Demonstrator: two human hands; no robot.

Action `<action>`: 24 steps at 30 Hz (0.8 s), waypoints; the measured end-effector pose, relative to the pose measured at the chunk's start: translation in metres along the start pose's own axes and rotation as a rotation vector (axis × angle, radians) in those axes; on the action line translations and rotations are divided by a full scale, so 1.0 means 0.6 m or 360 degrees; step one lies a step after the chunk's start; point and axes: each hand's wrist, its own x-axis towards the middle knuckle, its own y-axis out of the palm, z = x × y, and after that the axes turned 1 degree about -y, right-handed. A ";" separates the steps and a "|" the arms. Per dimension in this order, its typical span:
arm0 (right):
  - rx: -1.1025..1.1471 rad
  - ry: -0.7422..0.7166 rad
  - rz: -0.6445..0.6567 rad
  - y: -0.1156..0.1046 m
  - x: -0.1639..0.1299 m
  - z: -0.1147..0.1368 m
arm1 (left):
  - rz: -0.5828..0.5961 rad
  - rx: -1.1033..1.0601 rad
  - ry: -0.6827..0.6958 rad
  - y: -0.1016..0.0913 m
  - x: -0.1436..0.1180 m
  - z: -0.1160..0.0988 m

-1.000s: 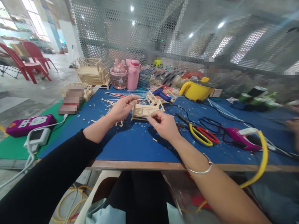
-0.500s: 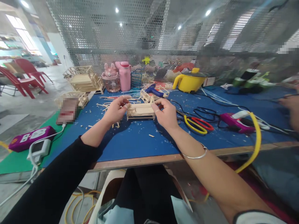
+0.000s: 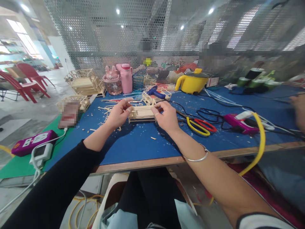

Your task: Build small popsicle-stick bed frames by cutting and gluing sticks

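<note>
At the frame's centre, the left hand [image 3: 119, 112] and right hand [image 3: 166, 116] pinched opposite ends of the stick rack [image 3: 143, 112], seemingly steadying it; the next move likely called for light, even pressure.

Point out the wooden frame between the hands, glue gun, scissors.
Wooden frame [image 3: 143, 112], head view: on its slats.
Glue gun [image 3: 157, 93], head view: blue body.
Scissors [image 3: 189, 123], head view: yellow handle.

1. Daylight is admitted by windows [image 3: 18, 28] at upper left, where detail is washed out.
2. Small glaring spots are made by ceiling lamps [image 3: 118, 11] along the top.
3. Soft shadows are cast on the blue tabletop [image 3: 138, 148].
4. The right edge is blurred and stretched; at left, a phone [image 3: 69, 115] is pixelated.
</note>
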 end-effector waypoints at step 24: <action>-0.0348 0.0069 0.0686 0.004 -0.014 0.016 | 0.0411 0.0264 -0.0345 -0.044 -0.003 -0.002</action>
